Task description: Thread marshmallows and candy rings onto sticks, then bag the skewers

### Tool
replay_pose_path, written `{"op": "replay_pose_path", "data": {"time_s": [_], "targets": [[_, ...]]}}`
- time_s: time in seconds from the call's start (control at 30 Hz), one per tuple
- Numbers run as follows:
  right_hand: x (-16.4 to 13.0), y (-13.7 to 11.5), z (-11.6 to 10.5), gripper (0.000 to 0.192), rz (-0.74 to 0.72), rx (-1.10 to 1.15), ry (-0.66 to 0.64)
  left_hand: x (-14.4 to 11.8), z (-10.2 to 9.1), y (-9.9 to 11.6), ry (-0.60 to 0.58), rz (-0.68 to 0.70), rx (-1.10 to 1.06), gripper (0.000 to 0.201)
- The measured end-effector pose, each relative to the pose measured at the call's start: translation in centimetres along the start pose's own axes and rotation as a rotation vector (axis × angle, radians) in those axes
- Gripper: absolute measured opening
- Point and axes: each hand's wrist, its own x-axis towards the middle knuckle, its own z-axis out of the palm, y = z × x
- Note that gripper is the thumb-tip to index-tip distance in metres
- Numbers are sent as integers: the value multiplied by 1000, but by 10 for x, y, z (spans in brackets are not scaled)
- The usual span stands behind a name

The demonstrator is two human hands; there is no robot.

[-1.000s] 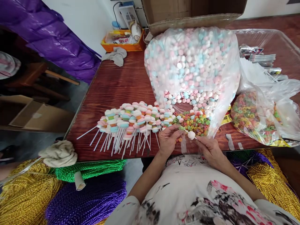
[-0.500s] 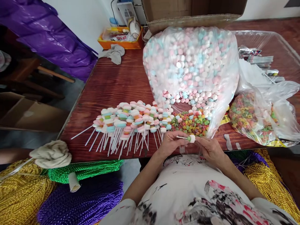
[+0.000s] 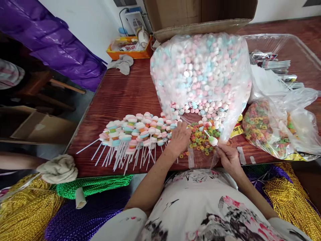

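My right hand (image 3: 228, 158) pinches a white stick that carries a white marshmallow (image 3: 213, 141) and a green cereal ring; part of the stick juts out up and to the left. My left hand (image 3: 180, 138) is at the left edge of a heap of coloured cereal rings (image 3: 202, 147), beside loose marshmallows. Its fingertips point down and are hidden, so I cannot tell what they touch. To its left lie many finished-looking marshmallow-and-cereal skewers (image 3: 135, 132), sticks toward me. Behind the rings, a large clear bag of pastel marshmallows (image 3: 200, 67) spills toward the front.
At right lies a plastic bag of cereal rings (image 3: 260, 129), with white sticks (image 3: 267, 80) in a clear tray behind. A cardboard box (image 3: 180, 13) and an orange bin (image 3: 127, 50) stand at the back. Bead strands (image 3: 92, 185) hang along the front edge; another person's arm (image 3: 20, 160) shows at left.
My left hand has let go of the stick and moved left and up to the marshmallows' edge. My right hand now holds the stick alone, slightly further right.
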Motion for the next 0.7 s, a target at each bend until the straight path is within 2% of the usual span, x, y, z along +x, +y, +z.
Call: {"op": "replay_pose_path", "data": {"time_s": [0.13,0.2,0.3,0.4,0.5,0.57,0.7], "targets": [[-1,0,3,21,-52,-13,-10,2,8,-7,49,87,-82,27],[0,-2,4,21,-95,-57,-10,4,9,-14,140,83,-279,21],[3,-8,4,21,-157,-113,2,4,7,-19,324,-16,-725,13],[5,-15,5,23,-190,-143,9,-2,4,-10,446,-131,-1047,13],[7,-21,5,24,-233,-181,5,-11,0,5,526,-110,-1208,12],[9,-25,2,24,-237,-206,12,-17,-3,12,515,-88,-1357,9],[12,-27,-9,25,-266,-337,-24,-25,-6,9,369,-78,-1622,6]]}}
